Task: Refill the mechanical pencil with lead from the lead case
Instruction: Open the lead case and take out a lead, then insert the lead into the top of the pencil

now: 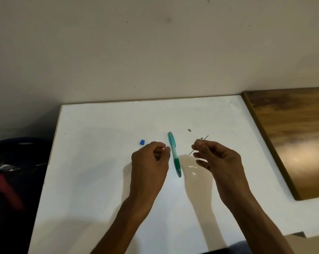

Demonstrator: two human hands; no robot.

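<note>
A teal mechanical pencil [173, 153] lies on the white table [100, 162], its dark green grip toward me. My right hand [217, 158] hovers just right of it and pinches a thin dark lead [205, 138] between thumb and forefinger; the lead slants from upper right to lower left. A tiny pale piece [201, 138] shows at my right fingertips, and I cannot tell what it is. My left hand [149, 162] is curled just left of the pencil, fingertips together, with nothing visible in them. A small blue piece [142, 142] sits on the table left of that hand.
A small grey bit [189, 130] lies beyond the pencil to the right. A brown wooden board [292, 140] rests along the table's right side. The wall rises right behind the table. Dark bags [12, 171] sit past the table's left edge.
</note>
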